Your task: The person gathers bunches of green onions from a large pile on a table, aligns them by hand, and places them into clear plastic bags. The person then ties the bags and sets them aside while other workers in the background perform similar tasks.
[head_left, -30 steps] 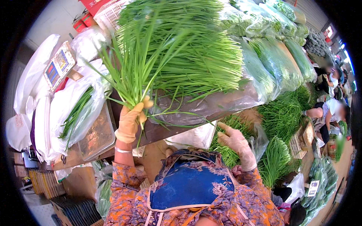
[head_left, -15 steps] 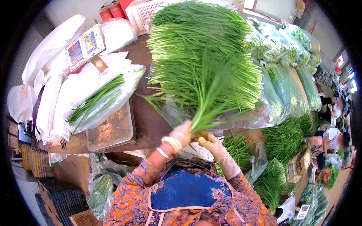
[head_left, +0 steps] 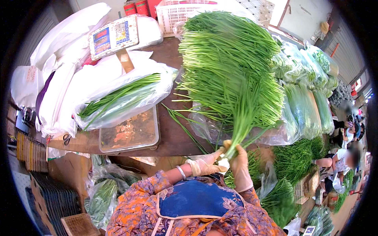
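Note:
A bunch of garlic chives stands out from my two gloved hands, its pale stem ends toward me and its green leaves fanning over the big pile. My left hand closes round the stem ends from the left. From the other side my right hand grips the same bunch, its fingers wrapped about the stems. Beyond them, the large stacked pile of garlic chives covers the middle of the table. A few loose blades lie left of the bunch.
On the left, a plastic bag of chives rests over the scale's pan, below the scale display. White sacks lie beside it. Bagged greens line the right. Scissors sit near the edge. People work at far right.
My view has swung left, so things sit farther right. Both hands have drawn nearer to my body, and my left hand has moved down to the stem ends.

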The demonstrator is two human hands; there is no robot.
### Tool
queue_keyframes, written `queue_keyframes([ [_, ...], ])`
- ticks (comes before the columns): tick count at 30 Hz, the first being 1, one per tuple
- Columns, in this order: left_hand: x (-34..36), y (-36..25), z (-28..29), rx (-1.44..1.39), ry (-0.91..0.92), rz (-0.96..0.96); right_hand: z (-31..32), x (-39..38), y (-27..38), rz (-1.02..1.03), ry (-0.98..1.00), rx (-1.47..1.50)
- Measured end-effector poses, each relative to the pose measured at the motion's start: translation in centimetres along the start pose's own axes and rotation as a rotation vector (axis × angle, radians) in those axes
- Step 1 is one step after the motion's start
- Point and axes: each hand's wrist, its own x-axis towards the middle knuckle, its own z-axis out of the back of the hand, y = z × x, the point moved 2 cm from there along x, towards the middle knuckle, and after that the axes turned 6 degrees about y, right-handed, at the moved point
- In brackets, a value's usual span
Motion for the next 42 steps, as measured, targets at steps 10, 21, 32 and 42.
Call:
queue_keyframes([
  [10,-0.1,1.6,9.9,-0.462,-0.23,0.064,1.9,-0.3,2.5,0.051,-0.061,0.368],
  [21,2.7,-1.5,-1.5,-1.123,0.026,0.425,1.4,-1.1,1.2,0.055,-0.088,0.265],
  [32,2.4,3.9,-4.5,-0.979,0.156,0.36,0.5,-1.8,5.6,0.039,0.316,0.624],
  [42,4.6,-1.3,-0.6,-0.243,-0.05,-0.023,0.3,-1.4,9.3,0.11,0.401,0.665],
])
